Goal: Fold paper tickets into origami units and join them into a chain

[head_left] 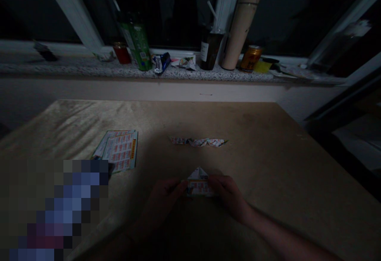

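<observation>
A small printed paper (pixel 199 181), folded to a point at its top, lies on the tan table (pixel 268 154) near the front edge. My left hand (pixel 162 199) pinches its left side and my right hand (pixel 229 195) pinches its right side, fingers closed on it. Farther back on the table lies a row of small folded paper pieces (pixel 198 141). To the left sits a stack of printed sheets (pixel 119 150).
A stone windowsill (pixel 74 67) behind the table carries a green bottle (pixel 137 45), a red jar (pixel 121 52), a dark cup with a straw (pixel 210 48), a tall beige roll (pixel 239 29), a gold can (pixel 251 58) and wrappers. The scene is dim. A blurred patch covers the lower left.
</observation>
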Available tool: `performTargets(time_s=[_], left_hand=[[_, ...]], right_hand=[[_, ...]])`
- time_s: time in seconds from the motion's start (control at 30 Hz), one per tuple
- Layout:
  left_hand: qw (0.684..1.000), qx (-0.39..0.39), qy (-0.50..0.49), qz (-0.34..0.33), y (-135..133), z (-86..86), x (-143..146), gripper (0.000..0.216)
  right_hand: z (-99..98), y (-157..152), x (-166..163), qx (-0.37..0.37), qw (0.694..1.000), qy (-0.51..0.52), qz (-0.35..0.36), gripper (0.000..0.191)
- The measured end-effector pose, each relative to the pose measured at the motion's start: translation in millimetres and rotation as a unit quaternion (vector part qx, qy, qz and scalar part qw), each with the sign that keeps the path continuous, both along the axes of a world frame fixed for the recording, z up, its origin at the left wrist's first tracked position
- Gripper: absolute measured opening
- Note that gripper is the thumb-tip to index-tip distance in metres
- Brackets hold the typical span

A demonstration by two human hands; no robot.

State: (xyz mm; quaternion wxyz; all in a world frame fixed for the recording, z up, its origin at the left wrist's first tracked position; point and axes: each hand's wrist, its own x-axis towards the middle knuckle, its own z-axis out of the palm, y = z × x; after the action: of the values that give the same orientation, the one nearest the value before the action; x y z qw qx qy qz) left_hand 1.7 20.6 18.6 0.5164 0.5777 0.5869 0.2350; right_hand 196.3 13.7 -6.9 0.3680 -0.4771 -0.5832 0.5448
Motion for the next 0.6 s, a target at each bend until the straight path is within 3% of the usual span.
performTargets(time_s=[0.23,0.4,0.6], left_hand=[[0.998,0.041,0.044,-0.027,-0.5,-3.4,-0.3,0.04],[0.998,0.045,0.034,0.002,-2.0,-1.6,-0.5,0.039],[0.999,0.046,-0.018,-0.019,-3.5,-0.1,-1.3,0.033]], right_hand=[[1.6,1.4,1.0,0.044,0.995,-0.059,0.063,0.044],[3.9,-0.2,-1.4,0.023,0.997,-0.046,0.054,0.05],[3.5,1.1,-1.1,-0.001,1.0,-0.029,0.007,0.053]])
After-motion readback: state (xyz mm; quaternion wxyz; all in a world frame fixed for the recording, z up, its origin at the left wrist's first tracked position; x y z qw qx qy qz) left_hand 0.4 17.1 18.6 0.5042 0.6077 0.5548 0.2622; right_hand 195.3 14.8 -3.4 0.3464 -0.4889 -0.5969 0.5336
